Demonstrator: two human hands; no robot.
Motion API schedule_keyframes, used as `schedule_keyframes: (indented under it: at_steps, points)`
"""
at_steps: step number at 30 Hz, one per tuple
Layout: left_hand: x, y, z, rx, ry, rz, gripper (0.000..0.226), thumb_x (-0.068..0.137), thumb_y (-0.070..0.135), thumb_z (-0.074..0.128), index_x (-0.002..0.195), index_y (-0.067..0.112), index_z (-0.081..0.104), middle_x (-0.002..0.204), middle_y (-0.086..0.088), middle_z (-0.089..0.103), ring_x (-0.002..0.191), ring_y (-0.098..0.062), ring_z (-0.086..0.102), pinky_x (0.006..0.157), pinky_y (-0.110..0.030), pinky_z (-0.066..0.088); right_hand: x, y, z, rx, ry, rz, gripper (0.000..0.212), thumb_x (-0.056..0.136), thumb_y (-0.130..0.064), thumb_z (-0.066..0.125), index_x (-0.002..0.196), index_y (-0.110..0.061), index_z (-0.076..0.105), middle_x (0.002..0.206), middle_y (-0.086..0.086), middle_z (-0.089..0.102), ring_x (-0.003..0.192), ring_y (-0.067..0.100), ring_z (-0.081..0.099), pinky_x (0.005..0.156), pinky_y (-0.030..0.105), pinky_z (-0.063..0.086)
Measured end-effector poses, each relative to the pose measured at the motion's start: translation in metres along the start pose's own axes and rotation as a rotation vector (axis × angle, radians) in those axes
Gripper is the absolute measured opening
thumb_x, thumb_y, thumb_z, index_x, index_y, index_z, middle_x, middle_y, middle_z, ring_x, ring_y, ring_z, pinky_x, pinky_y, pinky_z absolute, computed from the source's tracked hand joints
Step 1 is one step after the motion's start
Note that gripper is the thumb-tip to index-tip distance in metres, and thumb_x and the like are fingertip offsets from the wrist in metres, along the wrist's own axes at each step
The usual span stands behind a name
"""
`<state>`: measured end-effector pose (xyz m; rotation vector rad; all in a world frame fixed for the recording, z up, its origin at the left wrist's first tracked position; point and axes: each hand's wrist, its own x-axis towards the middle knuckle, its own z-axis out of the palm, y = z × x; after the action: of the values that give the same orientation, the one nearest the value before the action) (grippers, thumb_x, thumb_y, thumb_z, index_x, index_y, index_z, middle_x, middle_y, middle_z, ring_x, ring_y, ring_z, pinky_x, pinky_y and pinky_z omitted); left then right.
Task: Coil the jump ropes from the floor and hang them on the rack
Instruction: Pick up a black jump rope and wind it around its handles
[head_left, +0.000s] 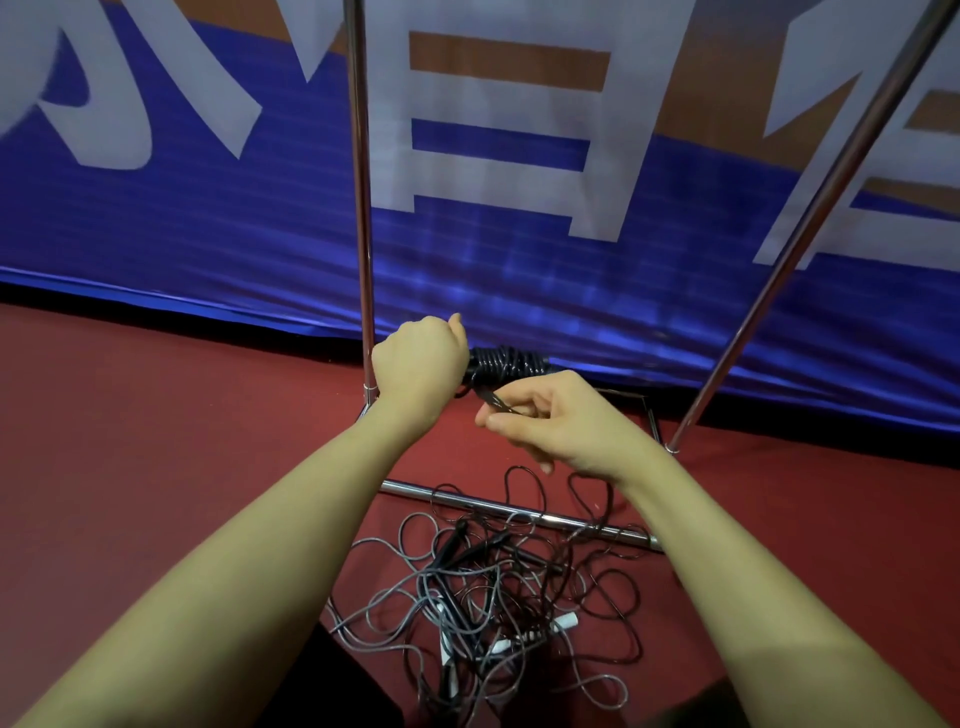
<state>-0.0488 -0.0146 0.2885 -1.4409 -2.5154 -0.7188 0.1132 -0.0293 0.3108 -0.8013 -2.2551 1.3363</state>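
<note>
Red flooring runs under a metal rack (363, 208), and a blue and white banner (156, 218) hangs as the backdrop behind it. Taking the rack as the reference: its left upright stands just left of the left hand (420, 374), which is clenched round one end of a black coiled rope (506, 361), held up between the two uprights and in front of the banner's lower edge. Right of that coil, the right hand (563, 423) pinches a loose strand of the same rope between thumb and fingertips, seemingly winding it round the bundle to bind it. Below both hands, the rack's front base bar (519, 512) crosses the floor, and a tangled pile of jump ropes (483, 597), grey and black with white and dark handles, lies over and in front of that bar. The right upright leans off toward the upper right.

The risk, as I judge it: if the pinched strand slips before the wrap is snug, the coil may spring open and drop into the pile, knotting with it. Pulling the next rope from that tangle could also snag on the base bar.
</note>
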Motion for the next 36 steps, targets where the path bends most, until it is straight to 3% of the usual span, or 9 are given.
schedule_keyframes:
  at_steps: [4, 9, 13, 18, 23, 26, 29, 32, 36]
  points:
    - [-0.001, -0.004, 0.001, 0.111, 0.042, 0.15, 0.046, 0.103, 0.033, 0.033, 0.092, 0.003, 0.066, 0.093, -0.018, 0.068, 0.088, -0.037, 0.064, 0.064, -0.032, 0.031, -0.001, -0.001, -0.007, -0.037, 0.085, -0.035, 0.014, 0.091, -0.013, 0.061, 0.082, -0.008, 0.069, 0.052, -0.002, 0.044, 0.047, 0.02, 0.037, 0.045, 0.026, 0.036]
    - [-0.007, -0.003, 0.003, 0.142, 0.334, 0.387, 0.046, 0.081, 0.029, 0.051, 0.038, 0.013, 0.048, 0.031, -0.006, 0.042, 0.025, -0.025, 0.043, 0.049, -0.016, 0.015, 0.003, 0.004, -0.014, -0.096, 0.282, -0.108, 0.022, 0.093, -0.011, 0.056, 0.074, -0.017, 0.065, 0.061, -0.01, 0.057, 0.056, 0.005, 0.046, 0.059, 0.022, 0.038]
    - [-0.013, 0.001, 0.005, 0.032, 0.398, 0.584, 0.049, 0.086, 0.03, 0.043, 0.04, 0.015, 0.043, 0.03, -0.004, 0.038, 0.025, -0.025, 0.04, 0.046, -0.017, 0.014, 0.004, 0.012, -0.021, -0.098, 0.439, -0.126, 0.017, 0.093, -0.015, 0.057, 0.079, -0.017, 0.066, 0.074, -0.01, 0.065, 0.069, -0.003, 0.056, 0.071, 0.012, 0.042]
    - [-0.023, 0.009, -0.001, -0.163, 0.388, 0.72, 0.053, 0.091, 0.028, 0.041, 0.039, 0.015, 0.04, 0.03, -0.004, 0.038, 0.026, -0.028, 0.039, 0.045, -0.019, 0.014, 0.001, 0.015, -0.029, 0.004, 0.46, -0.045, 0.02, 0.093, -0.019, 0.058, 0.073, -0.021, 0.062, 0.048, -0.02, 0.053, 0.045, 0.0, 0.044, 0.052, 0.015, 0.034]
    - [-0.034, 0.017, -0.016, -0.423, 0.294, 0.789, 0.048, 0.093, 0.029, 0.037, 0.047, 0.023, 0.027, 0.032, -0.004, 0.038, 0.029, -0.027, 0.041, 0.039, -0.025, 0.027, 0.001, 0.017, -0.031, 0.15, 0.47, -0.015, 0.023, 0.089, -0.02, 0.063, 0.067, -0.016, 0.061, 0.044, -0.01, 0.043, 0.044, 0.008, 0.033, 0.046, 0.021, 0.026]
    - [-0.04, 0.021, -0.028, -0.582, 0.119, 0.699, 0.055, 0.093, 0.042, 0.029, 0.044, 0.017, 0.023, 0.034, 0.001, 0.034, 0.037, -0.029, 0.045, 0.046, -0.031, 0.036, 0.0, 0.019, -0.03, 0.204, 0.483, 0.007, 0.025, 0.088, -0.022, 0.064, 0.065, -0.014, 0.059, 0.05, 0.001, 0.042, 0.047, 0.013, 0.031, 0.047, 0.026, 0.025]
    - [-0.041, 0.026, -0.035, -0.908, -0.114, 0.457, 0.067, 0.089, 0.057, 0.027, 0.039, 0.015, 0.042, 0.033, 0.001, 0.037, 0.04, -0.02, 0.043, 0.051, -0.033, 0.036, 0.0, 0.017, -0.029, 0.278, 0.501, 0.001, 0.027, 0.088, -0.02, 0.062, 0.062, -0.016, 0.057, 0.055, 0.001, 0.05, 0.05, 0.01, 0.039, 0.051, 0.025, 0.032]
    - [-0.037, 0.033, -0.039, -1.141, -0.171, 0.224, 0.069, 0.101, 0.046, 0.028, 0.043, 0.011, 0.033, 0.038, 0.007, 0.026, 0.041, -0.016, 0.026, 0.045, -0.027, 0.024, 0.0, 0.017, -0.028, 0.357, 0.458, -0.037, 0.033, 0.085, -0.002, 0.062, 0.059, -0.019, 0.055, 0.05, -0.011, 0.046, 0.047, 0.003, 0.041, 0.049, 0.022, 0.031]
    - [-0.026, 0.038, -0.037, -1.191, -0.181, -0.134, 0.061, 0.102, 0.048, 0.02, 0.051, 0.015, 0.029, 0.04, 0.002, 0.027, 0.041, -0.015, 0.024, 0.039, -0.023, 0.02, 0.0, 0.021, -0.024, 0.317, 0.376, 0.004, 0.035, 0.099, -0.017, 0.046, 0.07, -0.018, 0.063, 0.051, -0.006, 0.034, 0.04, 0.006, 0.026, 0.04, 0.021, 0.024]
